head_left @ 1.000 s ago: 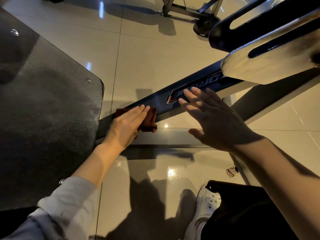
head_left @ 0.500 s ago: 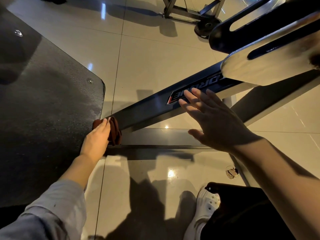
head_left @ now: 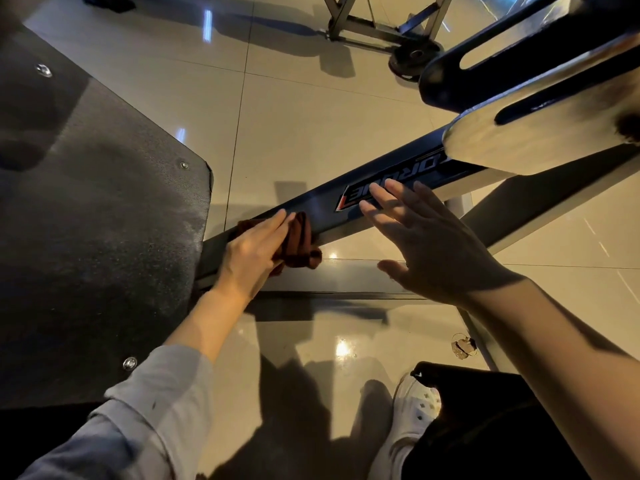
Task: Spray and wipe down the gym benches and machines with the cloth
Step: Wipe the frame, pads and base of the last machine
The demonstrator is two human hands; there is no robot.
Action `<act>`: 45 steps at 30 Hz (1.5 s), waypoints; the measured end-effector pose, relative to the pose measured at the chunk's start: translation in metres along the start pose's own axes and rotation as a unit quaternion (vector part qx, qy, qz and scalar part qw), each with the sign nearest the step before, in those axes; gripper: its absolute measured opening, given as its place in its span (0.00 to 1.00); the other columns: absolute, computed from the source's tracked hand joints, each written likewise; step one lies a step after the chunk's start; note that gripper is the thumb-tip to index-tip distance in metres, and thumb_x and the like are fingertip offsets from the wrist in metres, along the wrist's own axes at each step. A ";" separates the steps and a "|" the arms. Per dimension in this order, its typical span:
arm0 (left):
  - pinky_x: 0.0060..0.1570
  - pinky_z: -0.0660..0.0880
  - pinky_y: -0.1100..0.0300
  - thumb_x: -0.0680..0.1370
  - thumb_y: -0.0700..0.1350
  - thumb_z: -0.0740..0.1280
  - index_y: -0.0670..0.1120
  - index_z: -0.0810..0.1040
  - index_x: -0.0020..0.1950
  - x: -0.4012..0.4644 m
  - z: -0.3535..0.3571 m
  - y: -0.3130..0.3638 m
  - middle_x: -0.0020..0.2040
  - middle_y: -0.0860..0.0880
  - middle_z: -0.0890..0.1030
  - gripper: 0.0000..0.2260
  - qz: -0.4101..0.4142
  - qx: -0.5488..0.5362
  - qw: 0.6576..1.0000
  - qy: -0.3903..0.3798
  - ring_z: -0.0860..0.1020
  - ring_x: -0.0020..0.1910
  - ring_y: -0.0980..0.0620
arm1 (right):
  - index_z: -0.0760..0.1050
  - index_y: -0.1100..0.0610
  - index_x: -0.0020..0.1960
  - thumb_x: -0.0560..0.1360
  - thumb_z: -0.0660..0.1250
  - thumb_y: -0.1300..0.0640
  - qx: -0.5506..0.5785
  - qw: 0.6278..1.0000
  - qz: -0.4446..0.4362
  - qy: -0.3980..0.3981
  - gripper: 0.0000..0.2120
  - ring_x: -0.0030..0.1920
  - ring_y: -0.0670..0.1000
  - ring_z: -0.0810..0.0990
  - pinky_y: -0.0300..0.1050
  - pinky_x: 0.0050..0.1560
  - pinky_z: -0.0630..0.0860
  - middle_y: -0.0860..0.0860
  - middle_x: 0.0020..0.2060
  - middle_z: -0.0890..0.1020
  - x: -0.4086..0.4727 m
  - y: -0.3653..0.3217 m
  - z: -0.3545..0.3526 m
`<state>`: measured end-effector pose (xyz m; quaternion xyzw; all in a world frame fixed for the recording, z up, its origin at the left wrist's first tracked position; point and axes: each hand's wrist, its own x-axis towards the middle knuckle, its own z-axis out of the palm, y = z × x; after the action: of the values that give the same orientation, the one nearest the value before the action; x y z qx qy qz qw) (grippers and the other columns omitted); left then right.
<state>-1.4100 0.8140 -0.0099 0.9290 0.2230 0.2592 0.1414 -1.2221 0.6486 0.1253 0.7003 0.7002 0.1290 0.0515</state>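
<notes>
left hand [head_left: 254, 252] fingers straight, flat, pressing crumpled dark red-brown cloth [head_left: 297, 243] onto sloping dark blue steel frame beam [head_left: 322, 211] of gym machine. cloth bunches out past fingertips, lower fold hanging over beam edge. right hand [head_left: 427, 242] open, fingers spread and straight, holding nothing, fingertips over red-and-black logo sticker [head_left: 353, 199] on same beam (contact unclear). grey sleeve [head_left: 152, 403] on left arm. black textured rubber platform [head_left: 86, 237] just left of cloth. glossy beige tiled floor [head_left: 311, 126] beneath; white perforated clog [head_left: 414, 415] bottom right.
</notes>
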 end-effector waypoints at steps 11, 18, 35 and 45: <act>0.70 0.64 0.49 0.74 0.37 0.72 0.39 0.64 0.75 -0.045 0.015 -0.039 0.76 0.42 0.63 0.31 -0.297 0.054 0.947 -0.114 0.64 0.74 0.43 | 0.69 0.63 0.70 0.67 0.78 0.53 0.010 1.000 -0.003 -0.002 0.37 0.73 0.64 0.63 0.61 0.72 0.56 0.63 0.70 0.69 0.000 0.000 0.002; 0.68 0.63 0.52 0.68 0.37 0.78 0.36 0.72 0.69 -0.008 0.017 -0.001 0.68 0.38 0.73 0.31 -0.138 0.018 0.990 -0.012 0.72 0.68 0.40 | 0.68 0.63 0.71 0.68 0.76 0.50 0.009 1.000 0.000 -0.003 0.36 0.74 0.63 0.62 0.57 0.74 0.53 0.62 0.71 0.68 0.001 0.001 0.006; 0.70 0.64 0.46 0.69 0.36 0.74 0.42 0.59 0.76 -0.007 0.035 -0.013 0.74 0.41 0.67 0.39 -0.006 -0.041 0.998 0.042 0.66 0.72 0.42 | 0.68 0.62 0.71 0.66 0.78 0.52 0.009 1.000 0.011 -0.003 0.38 0.74 0.62 0.60 0.54 0.73 0.50 0.62 0.72 0.68 0.001 -0.001 0.005; 0.68 0.65 0.46 0.63 0.31 0.78 0.33 0.66 0.72 -0.054 0.042 -0.052 0.77 0.43 0.62 0.39 -0.177 -0.016 0.983 -0.041 0.63 0.74 0.42 | 0.68 0.62 0.71 0.68 0.66 0.46 0.003 1.000 0.006 -0.002 0.36 0.74 0.63 0.61 0.54 0.73 0.52 0.62 0.72 0.68 0.000 -0.001 0.008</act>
<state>-1.4460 0.8263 -0.0872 0.8823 0.3737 0.1954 0.2091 -1.2207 0.6492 0.1173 0.7051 0.6960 0.1257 0.0501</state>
